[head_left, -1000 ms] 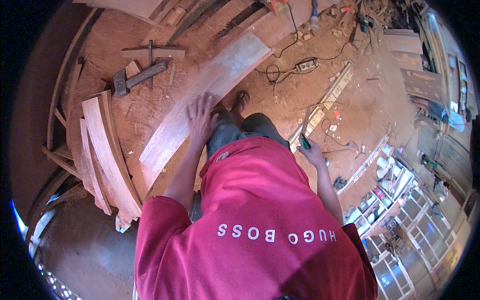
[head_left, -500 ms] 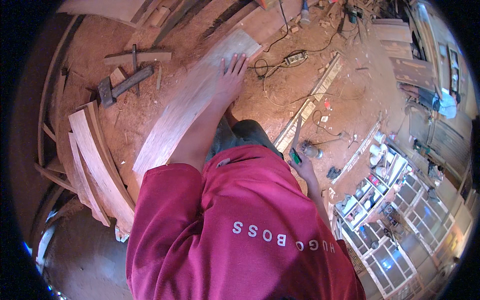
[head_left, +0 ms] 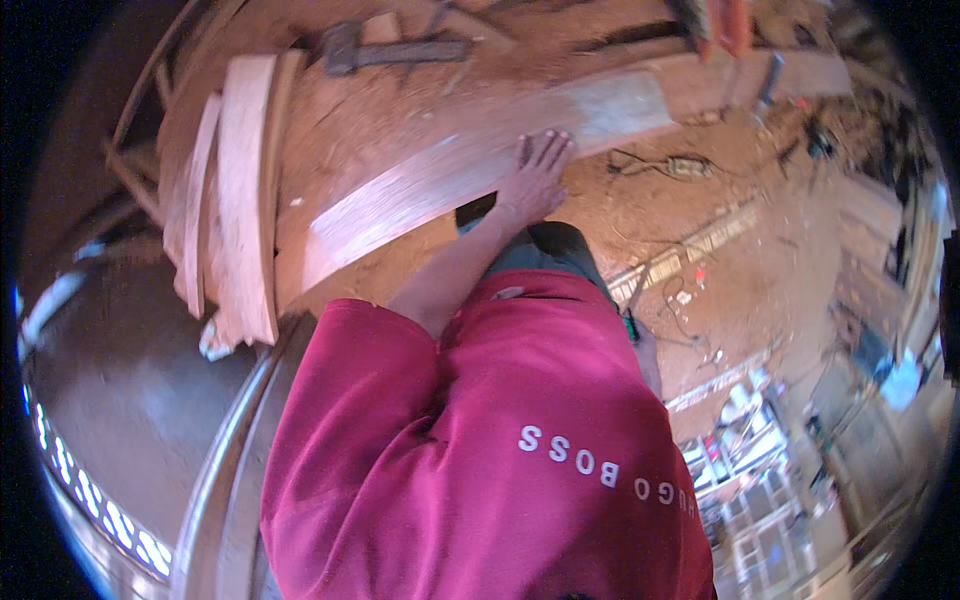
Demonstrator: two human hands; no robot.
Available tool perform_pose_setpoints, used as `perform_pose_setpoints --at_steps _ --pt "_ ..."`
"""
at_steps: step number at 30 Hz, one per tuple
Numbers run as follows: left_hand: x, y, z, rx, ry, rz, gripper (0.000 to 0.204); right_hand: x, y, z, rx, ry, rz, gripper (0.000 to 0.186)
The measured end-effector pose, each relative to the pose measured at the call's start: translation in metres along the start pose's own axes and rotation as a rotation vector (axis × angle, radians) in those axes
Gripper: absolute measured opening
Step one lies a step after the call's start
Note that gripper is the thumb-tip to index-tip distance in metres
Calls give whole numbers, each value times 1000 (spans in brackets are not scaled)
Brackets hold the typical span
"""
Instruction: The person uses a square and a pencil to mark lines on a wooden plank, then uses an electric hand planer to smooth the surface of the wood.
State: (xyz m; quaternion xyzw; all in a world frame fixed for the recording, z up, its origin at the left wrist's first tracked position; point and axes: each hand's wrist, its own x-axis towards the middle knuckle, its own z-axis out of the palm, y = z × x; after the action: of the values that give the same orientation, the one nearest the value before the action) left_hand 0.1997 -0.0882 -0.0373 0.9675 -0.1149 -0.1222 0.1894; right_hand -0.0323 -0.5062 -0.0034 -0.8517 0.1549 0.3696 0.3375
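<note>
My left hand (head_left: pixel 535 185) reaches forward with its fingers spread, the fingertips over the near edge of a long pale wooden plank (head_left: pixel 430 180). The plank lies slantwise in front of me, its far right end greyer than the rest. Low at my right side, my right hand (head_left: pixel 648 356) is closed round the green handle (head_left: pixel 629 324) of a tool with a long narrow blade. My shirt partly hides that hand, and blur keeps the tool's exact kind from showing.
Several pale boards (head_left: pixel 243 190) stand at the left. Beyond the plank lies a dark T-shaped hammer-like tool (head_left: pixel 395 52). On the sawdust-covered floor to the right are a power strip (head_left: pixel 690 166) with cords and a long light strip (head_left: pixel 700 245). Cluttered shelving (head_left: pixel 740 440) stands farther right.
The view has turned, shifting the scene. My left hand now lies farther from the plank's far end. My right hand still holds the green-handled tool, more hidden by my shirt.
</note>
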Motion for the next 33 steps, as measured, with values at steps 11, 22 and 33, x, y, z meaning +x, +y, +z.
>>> perform_pose_setpoints --at_steps 11,22,33 --pt "-252 -96 4 -16 188 -770 99 65 -119 -86 -125 -99 -120 37" --pt "-305 -100 9 15 38 -1004 96 94 -120 -76 -166 -144 -194 33" --pt "-257 -77 -21 -229 515 -905 54 36 -261 -81 -72 338 -343 32"
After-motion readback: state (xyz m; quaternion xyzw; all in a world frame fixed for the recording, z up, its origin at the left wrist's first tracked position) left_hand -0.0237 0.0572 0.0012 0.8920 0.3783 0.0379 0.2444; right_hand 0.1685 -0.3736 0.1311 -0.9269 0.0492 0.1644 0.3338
